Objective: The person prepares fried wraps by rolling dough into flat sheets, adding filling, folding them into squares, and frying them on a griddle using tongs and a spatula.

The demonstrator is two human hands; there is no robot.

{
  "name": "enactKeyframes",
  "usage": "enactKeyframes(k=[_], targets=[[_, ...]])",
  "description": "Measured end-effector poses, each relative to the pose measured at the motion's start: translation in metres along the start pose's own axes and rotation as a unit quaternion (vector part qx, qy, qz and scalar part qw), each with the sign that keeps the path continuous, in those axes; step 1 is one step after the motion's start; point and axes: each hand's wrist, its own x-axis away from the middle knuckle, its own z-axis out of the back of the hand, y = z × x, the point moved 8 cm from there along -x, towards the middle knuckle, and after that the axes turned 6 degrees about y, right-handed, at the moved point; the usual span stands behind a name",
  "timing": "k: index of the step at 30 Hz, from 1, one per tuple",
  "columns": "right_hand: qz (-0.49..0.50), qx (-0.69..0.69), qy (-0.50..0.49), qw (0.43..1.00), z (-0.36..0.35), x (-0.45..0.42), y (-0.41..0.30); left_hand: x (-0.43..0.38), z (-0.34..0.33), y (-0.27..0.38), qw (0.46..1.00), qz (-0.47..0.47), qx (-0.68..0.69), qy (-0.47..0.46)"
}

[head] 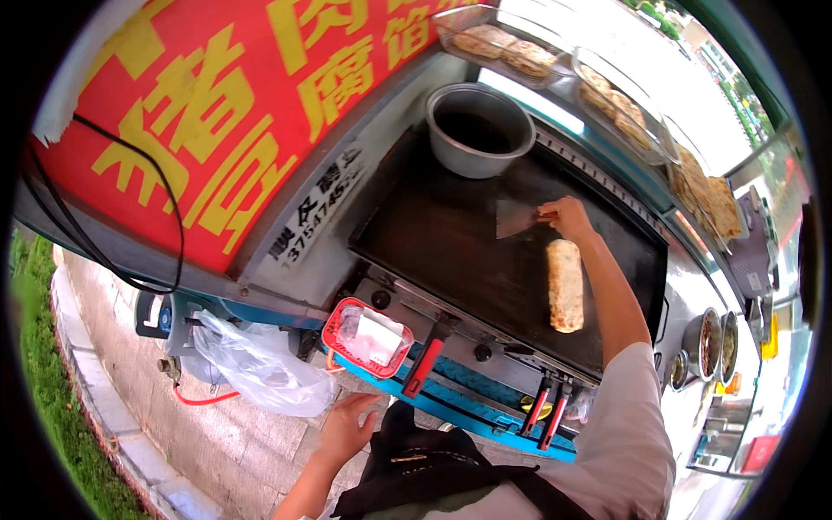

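Observation:
My right hand (567, 218) grips the wooden handle of a flat metal scraper (512, 219) over the black griddle (442, 221). Its blade points left and lies on or just above the griddle surface; I cannot tell which. Beneath my right forearm, a long browned flatbread (564, 286) rests on the griddle's right part. Low in the view, my left hand (353, 422) holds nothing, with thumb and fingers apart. It hangs below a red plastic basket (329, 325) that has white packets inside.
A deep metal pot (481, 159) stands at the griddle's back corner. Wire racks (564, 77) of flatbreads line the far ledge. Red-handled tools (426, 361) jut from the front. A plastic bag (266, 370) hangs by a gas cylinder (185, 344). Metal bowls (705, 344) sit right.

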Motion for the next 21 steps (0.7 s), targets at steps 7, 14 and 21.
enactKeyframes(k=[7,14,21], targets=[[-0.003,-0.034,0.007,0.999,-0.064,-0.076,-0.245,0.008,0.002,-0.021,0.999,0.029,0.015,-0.039],[-0.061,-0.044,0.083,0.994,-0.01,-0.03,-0.272,0.004,-0.012,-0.016,0.998,0.024,0.019,-0.057],[-0.066,-0.136,0.211,0.966,0.095,0.084,-0.276,-0.03,-0.022,0.041,0.996,-0.081,0.016,-0.04]])
